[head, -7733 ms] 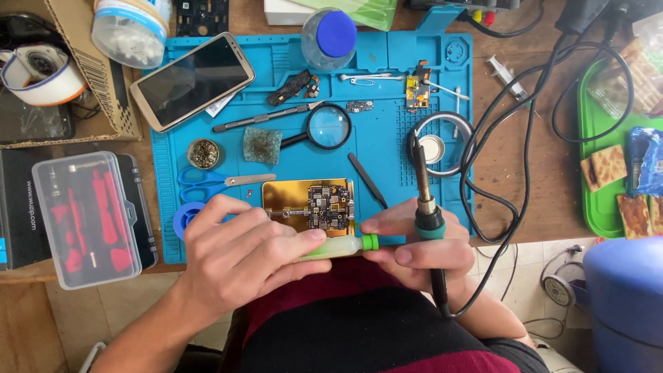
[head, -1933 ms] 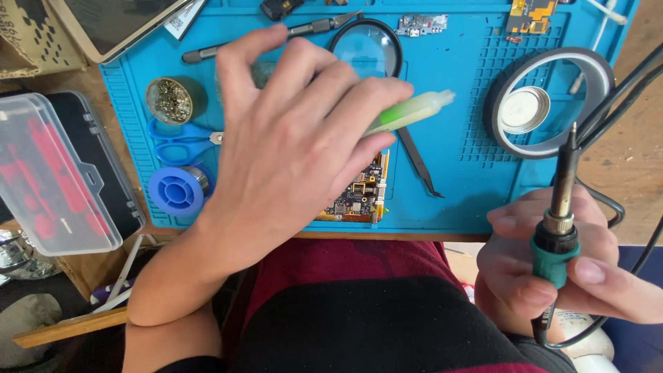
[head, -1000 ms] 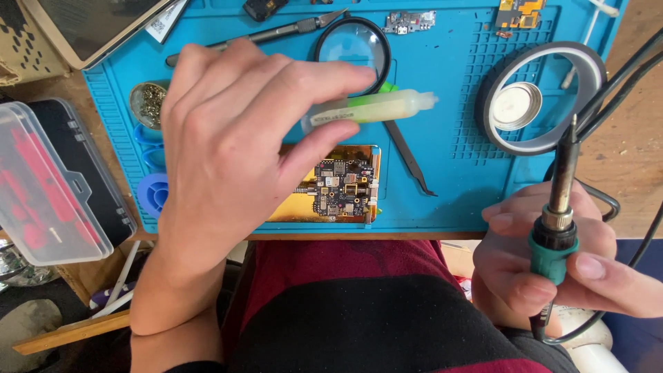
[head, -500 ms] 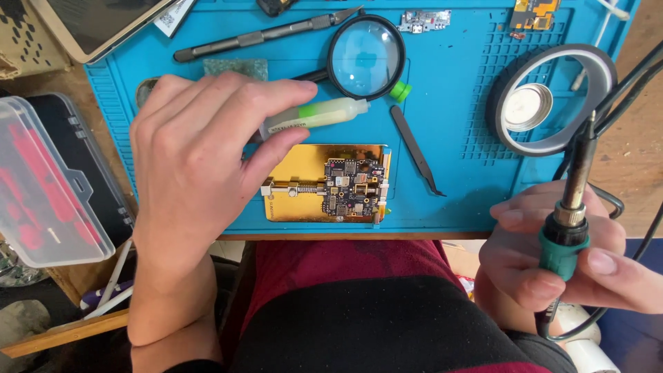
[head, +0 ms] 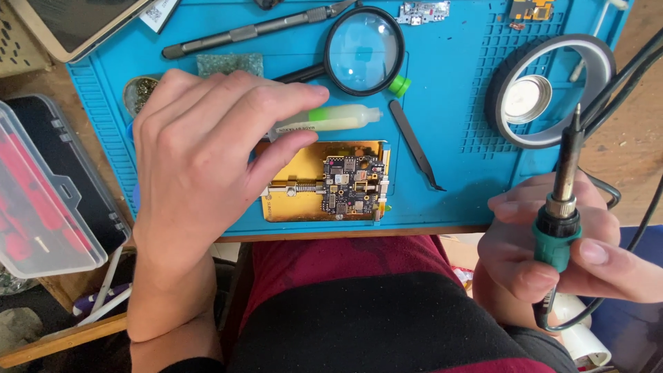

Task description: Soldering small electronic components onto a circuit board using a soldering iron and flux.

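1. Out beyond the left grip's knuckles lies a clear, hard plastic case point(head: 48, 200) with red inside, on the wooden surface point(head: 642, 152).
2. The left hand point(head: 200, 152) is closed narrowly: forefinger and thumb pinch the back end of a pale, soft-looking tube point(head: 338, 118), which points away from the grip to the right, low over the blue rubbery mat point(head: 449, 200).
3. Just under that grip's thumb sits the board point(head: 345, 183), a flat gold plate with a dense dark cluster of small chips. The tube's nozzle is just above its upper edge and not touching it.
4. The step in hand looks like paste from the tube being brought to the board. Dosing it calls for a tilt of the nozzle down onto the chips and a light squeeze.
5. Past the nozzle are a round glass magnifier point(head: 364, 50), a small green cap point(head: 398, 85) and slim black tweezers point(head: 414, 145).
6. Up from the right grip is a glossy tape roll point(head: 549, 90).
7. The right hand point(head: 552, 255) is wrapped full around the iron point(head: 563, 200), on its green collar, with the metal tip upright, off the mat and well apart from the board.
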